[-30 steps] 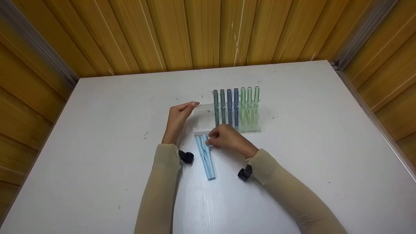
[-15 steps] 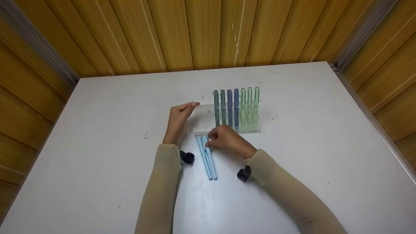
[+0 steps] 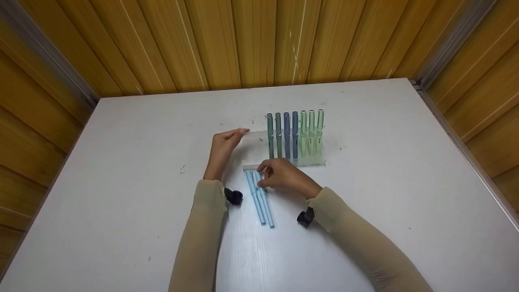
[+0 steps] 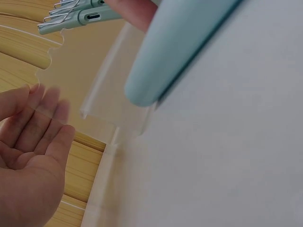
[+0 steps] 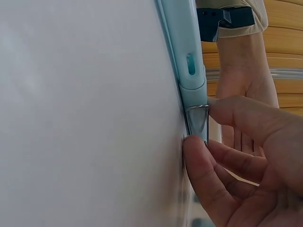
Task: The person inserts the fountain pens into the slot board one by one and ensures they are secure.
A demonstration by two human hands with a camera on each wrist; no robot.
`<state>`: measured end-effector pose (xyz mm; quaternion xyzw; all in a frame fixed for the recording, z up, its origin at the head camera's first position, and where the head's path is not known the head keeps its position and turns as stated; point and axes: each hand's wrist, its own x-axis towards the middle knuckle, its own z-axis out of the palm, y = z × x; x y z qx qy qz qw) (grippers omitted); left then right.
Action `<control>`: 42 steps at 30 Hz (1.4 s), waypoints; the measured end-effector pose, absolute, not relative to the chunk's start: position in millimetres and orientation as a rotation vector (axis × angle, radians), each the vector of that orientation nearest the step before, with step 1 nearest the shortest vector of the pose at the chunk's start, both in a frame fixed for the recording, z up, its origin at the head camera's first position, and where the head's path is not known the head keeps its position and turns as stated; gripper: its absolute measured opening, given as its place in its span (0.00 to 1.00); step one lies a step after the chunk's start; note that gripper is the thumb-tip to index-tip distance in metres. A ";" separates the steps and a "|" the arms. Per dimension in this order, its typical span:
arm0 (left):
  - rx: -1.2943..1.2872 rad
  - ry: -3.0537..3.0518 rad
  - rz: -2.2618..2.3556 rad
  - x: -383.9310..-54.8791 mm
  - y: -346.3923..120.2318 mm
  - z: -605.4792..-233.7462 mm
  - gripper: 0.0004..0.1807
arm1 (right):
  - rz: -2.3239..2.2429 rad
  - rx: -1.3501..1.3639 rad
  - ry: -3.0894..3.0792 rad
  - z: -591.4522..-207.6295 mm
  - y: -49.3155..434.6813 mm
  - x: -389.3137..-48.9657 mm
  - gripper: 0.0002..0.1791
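At the top left corner of a clear plastic pen stand (image 3: 254,149), my left hand (image 3: 224,147) pinches the sheet between thumb and fingers; the left wrist view shows the fingers (image 4: 39,111) through it. Two light blue pens lie on the table before the stand. My right hand (image 3: 288,175) holds the right-hand light blue pen (image 3: 269,211) near its clip end, thumb and fingertips about the cap in the right wrist view. Beside it, the left-hand light blue pen (image 3: 254,197) lies at a slight angle, cap ends close together.
Several pens stand upright in the stand: dark green pens (image 3: 271,134), blue pens (image 3: 287,136) and pale green pens (image 3: 311,132). The stand's left part holds no pens. White table (image 3: 121,202) all around; yellow wood-patterned panels (image 3: 251,40) rise behind it.
The right hand has drawn its light blue pen slightly toward the body and right, so the two pens' lower ends have spread apart. My left hand stays at the stand's corner.
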<state>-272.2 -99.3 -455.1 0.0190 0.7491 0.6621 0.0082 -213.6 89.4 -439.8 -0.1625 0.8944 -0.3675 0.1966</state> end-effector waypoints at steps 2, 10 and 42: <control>0.077 2.349 2.070 -272.4 -99.7 -454.9 0.16 | -1.025 -0.464 2.507 -438.1 88.8 -213.0 0.21; 0.094 2.345 2.088 -272.2 -100.6 -453.4 0.17 | -0.981 -0.483 2.512 -435.6 87.0 -213.7 0.22; 0.095 2.328 2.078 -272.4 -100.1 -456.3 0.17 | -1.025 -0.513 2.444 -437.2 94.6 -215.3 0.19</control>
